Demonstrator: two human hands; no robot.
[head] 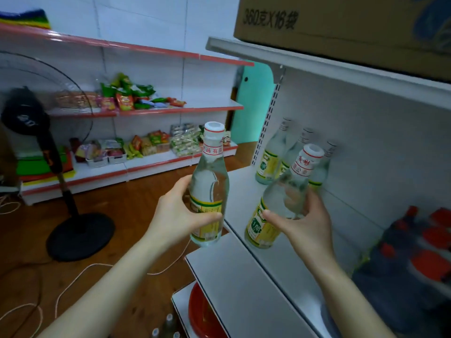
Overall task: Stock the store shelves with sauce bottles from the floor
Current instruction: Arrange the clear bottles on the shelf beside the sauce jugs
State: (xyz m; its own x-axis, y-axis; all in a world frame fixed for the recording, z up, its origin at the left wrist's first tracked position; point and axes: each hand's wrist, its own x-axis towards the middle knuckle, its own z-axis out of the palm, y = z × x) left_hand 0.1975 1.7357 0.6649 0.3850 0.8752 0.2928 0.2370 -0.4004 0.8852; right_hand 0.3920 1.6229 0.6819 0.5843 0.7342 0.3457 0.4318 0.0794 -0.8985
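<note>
As left hand [179, 213] grips it — bottle [210, 189] holds clear liquid [211, 173].

Even, cool indoor light; wide-angle bending at the edges; soft blur throughout, glare on the shelf [246, 284]

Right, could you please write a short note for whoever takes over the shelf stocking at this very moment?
Left hand grips a clear glass sauce bottle with a yellow-green label, upright, just off the front of the white metal shelf.
Right hand grips a second matching bottle, tilted, low over that shelf; I cannot tell whether it touches.
Done: three matching bottles stand at the shelf's back.
Left: set both held bottles beside them, then fetch the capped bottles on the floor below.
</note>
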